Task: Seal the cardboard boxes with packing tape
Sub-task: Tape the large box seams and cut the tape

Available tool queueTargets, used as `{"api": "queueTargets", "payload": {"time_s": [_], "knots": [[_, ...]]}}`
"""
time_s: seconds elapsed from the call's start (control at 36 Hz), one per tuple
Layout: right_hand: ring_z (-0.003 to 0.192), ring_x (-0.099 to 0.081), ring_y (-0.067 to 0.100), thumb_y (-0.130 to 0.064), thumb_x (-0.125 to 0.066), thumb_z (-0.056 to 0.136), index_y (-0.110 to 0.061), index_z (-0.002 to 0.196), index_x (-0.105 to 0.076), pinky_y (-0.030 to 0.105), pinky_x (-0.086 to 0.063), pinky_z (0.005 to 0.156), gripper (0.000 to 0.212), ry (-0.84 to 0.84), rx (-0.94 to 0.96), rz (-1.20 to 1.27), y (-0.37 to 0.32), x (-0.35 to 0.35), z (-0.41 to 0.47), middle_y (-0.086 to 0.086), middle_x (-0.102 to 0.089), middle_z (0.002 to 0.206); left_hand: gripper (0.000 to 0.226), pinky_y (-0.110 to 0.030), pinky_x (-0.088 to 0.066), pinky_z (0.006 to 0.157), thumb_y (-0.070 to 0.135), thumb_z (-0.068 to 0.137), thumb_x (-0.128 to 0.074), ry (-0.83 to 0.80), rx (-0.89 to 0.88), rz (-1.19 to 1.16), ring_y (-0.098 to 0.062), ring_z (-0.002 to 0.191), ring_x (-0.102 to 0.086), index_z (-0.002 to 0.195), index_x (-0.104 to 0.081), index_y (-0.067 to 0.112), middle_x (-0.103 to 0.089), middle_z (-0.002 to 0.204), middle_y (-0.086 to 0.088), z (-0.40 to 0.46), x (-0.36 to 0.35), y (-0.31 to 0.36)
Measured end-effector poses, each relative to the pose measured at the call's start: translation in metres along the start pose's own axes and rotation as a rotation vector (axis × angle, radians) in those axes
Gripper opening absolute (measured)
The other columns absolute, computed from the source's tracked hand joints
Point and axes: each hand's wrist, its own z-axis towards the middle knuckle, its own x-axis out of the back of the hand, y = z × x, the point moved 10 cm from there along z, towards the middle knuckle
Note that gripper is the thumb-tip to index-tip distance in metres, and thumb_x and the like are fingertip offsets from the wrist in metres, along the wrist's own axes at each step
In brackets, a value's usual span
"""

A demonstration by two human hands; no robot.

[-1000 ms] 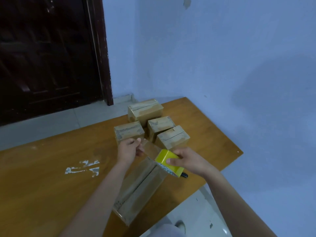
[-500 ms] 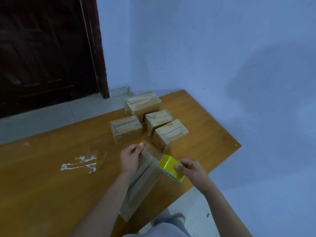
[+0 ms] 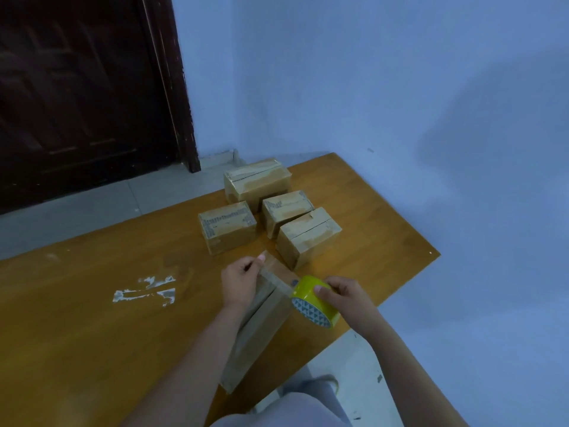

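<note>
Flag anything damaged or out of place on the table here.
White scuffed patches mar the table left of the left hand, like torn-off tape residue or chipped finish. The long box being taped overhangs the near edge. Nothing else stands out.

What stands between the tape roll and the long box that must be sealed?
Nothing visible. The right hand holds the tape roll beside the long box, and the left hand pinches the tape end over its far end.

Left hand (image 3: 238, 280) pinches tape on the long box (image 3: 258, 328); right hand (image 3: 345, 295) holds the roll (image 3: 311, 298).
</note>
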Motion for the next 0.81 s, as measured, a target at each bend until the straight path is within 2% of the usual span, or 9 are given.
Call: {"api": "queueTargets", "payload": {"time_s": [0.08,0.22,0.31,0.42,0.53,0.64,0.72,0.81], "knots": [[0.051,-0.046,0.003,-0.029,-0.061,0.091,-0.007,0.074,-0.062,0.014,-0.035,0.050,0.028,0.017,0.000,-0.019,0.001,-0.001,-0.001,-0.006,-0.051,0.059,0.044,-0.027,-0.031,0.055,0.029,0.093,-0.060,-0.009,0.007,0.023,-0.018,0.056,-0.041,0.070,-0.059,-0.009,-0.047,0.059,-0.010,0.000,-0.001,0.000],[0.055,-0.048,0.008,-0.032,-0.061,0.090,-0.005,0.074,-0.063,0.021,-0.036,0.053,0.031,0.027,-0.024,-0.023,0.002,-0.001,0.000,-0.003,-0.051,0.060,0.044,-0.027,-0.029,0.053,0.029,0.093,-0.059,-0.031,0.004,0.069,-0.017,0.057,-0.041,0.073,-0.060,-0.010,-0.048,0.062,-0.010,-0.001,-0.002,0.003],[0.056,-0.048,0.008,-0.034,-0.060,0.090,-0.003,0.078,-0.063,0.018,-0.034,0.051,0.033,0.010,-0.040,-0.060,0.002,0.000,0.000,-0.001,-0.053,0.062,0.043,-0.027,-0.030,0.053,0.029,0.093,-0.059,-0.034,-0.001,0.089,-0.017,0.057,-0.042,0.074,-0.062,-0.009,-0.051,0.062,-0.012,-0.002,-0.003,0.003],[0.055,-0.046,0.008,-0.037,-0.059,0.091,-0.016,0.069,-0.058,0.018,-0.033,0.050,0.030,-0.012,-0.077,-0.117,0.004,0.004,0.002,-0.005,-0.050,0.061,0.040,-0.028,-0.034,0.055,0.030,0.093,-0.060,-0.023,-0.001,0.083,-0.019,0.057,-0.044,0.071,-0.064,-0.003,-0.057,0.065,-0.020,-0.002,-0.004,0.003],[0.057,-0.047,0.007,-0.039,-0.057,0.091,-0.023,0.068,-0.054,0.019,-0.035,0.053,0.029,-0.031,-0.113,-0.215,0.006,0.008,0.002,-0.006,-0.051,0.064,0.040,-0.029,-0.032,0.054,0.029,0.093,-0.059,-0.023,-0.004,0.086,-0.017,0.056,-0.043,0.070,-0.062,-0.003,-0.051,0.061,-0.009,-0.002,-0.004,0.002],[0.060,-0.046,0.010,-0.040,-0.057,0.091,-0.006,0.084,-0.063,0.022,-0.033,0.054,0.035,-0.044,-0.048,-0.264,-0.005,0.006,0.000,0.002,-0.052,0.069,0.041,-0.028,-0.030,0.053,0.028,0.094,-0.059,0.003,0.013,0.058,-0.017,0.055,-0.041,0.069,-0.060,-0.005,-0.050,0.061,-0.009,-0.002,-0.003,0.001],[0.062,-0.041,0.012,-0.038,-0.059,0.091,0.001,0.084,-0.060,0.025,-0.031,0.057,0.039,-0.087,0.041,-0.203,-0.015,0.002,-0.004,0.004,-0.045,0.070,0.036,-0.026,-0.032,0.053,0.024,0.093,-0.060,0.045,0.053,-0.022,-0.013,0.053,-0.041,0.061,-0.060,0.007,-0.050,0.057,-0.003,0.000,0.004,-0.003],[0.061,-0.044,0.006,-0.033,-0.061,0.090,-0.015,0.078,-0.063,0.021,-0.034,0.059,0.022,-0.181,0.087,-0.017,-0.017,-0.002,-0.011,-0.006,-0.048,0.067,0.033,-0.019,-0.035,0.051,0.022,0.092,-0.062,0.048,0.054,-0.062,-0.012,0.054,-0.042,0.062,-0.062,0.008,-0.050,0.055,-0.001,0.001,0.006,-0.003]]}}
